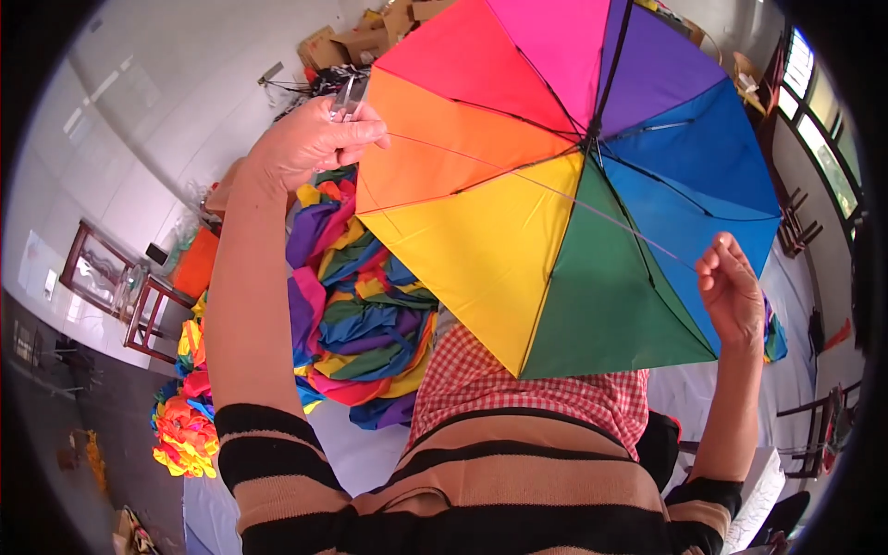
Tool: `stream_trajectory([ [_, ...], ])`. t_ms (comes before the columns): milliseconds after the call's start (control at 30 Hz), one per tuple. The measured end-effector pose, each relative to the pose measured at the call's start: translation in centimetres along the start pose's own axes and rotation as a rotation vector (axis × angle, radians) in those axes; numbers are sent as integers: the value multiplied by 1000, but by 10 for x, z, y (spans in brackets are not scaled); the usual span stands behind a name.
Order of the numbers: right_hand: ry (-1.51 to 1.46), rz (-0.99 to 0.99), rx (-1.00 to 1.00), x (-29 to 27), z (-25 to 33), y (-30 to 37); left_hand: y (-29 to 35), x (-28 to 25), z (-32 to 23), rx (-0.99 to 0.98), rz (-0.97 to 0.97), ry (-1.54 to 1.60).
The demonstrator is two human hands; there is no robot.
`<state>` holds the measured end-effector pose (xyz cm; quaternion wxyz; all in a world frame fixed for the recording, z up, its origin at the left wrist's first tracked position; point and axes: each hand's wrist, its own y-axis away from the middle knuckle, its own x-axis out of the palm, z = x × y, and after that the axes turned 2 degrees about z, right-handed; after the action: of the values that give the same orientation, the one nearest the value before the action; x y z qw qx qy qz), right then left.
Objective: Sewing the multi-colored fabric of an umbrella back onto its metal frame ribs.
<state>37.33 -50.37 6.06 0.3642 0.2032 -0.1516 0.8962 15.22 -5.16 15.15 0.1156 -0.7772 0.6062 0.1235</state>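
Head view: the open multicoloured umbrella (546,231) presents its inner side and ribs, its lower yellow and green edge above the checked apron (462,370); what supports it cannot be determined. 1 thin thread (638,233) spans the canopy between the 2 hands. Assessment: sound handling would call for light, even tension, the thread clear of the rib joints, and any sharp tip turned away from the fabric. Left hand (319,143): beside the orange panel's outer edge, thumb and forefinger pinching the thread, with a small shiny tool (349,97), apparently snips, tucked in and pointing up. Right hand (731,287): at the blue panel's outer edge, fingertips pinched on the thread's other end. A coloured cloth heap (365,319) lies toward the left edge of the pale sheet (347,453).
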Motion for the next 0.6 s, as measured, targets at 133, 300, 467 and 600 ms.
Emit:
stream_trajectory([
  [133,-11,-128,-182,-51,26,19,22,-30,-7,-14,39,-65],
  [300,-43,-239,-266,-154,64,45,42,-51,2,-16,1,-21],
  [467,-31,-259,-249,-184,76,64,52,-54,9,-67,-22,-40],
  [600,-19,-290,-259,-192,75,67,51,-54,19,-69,-63,-12],
])
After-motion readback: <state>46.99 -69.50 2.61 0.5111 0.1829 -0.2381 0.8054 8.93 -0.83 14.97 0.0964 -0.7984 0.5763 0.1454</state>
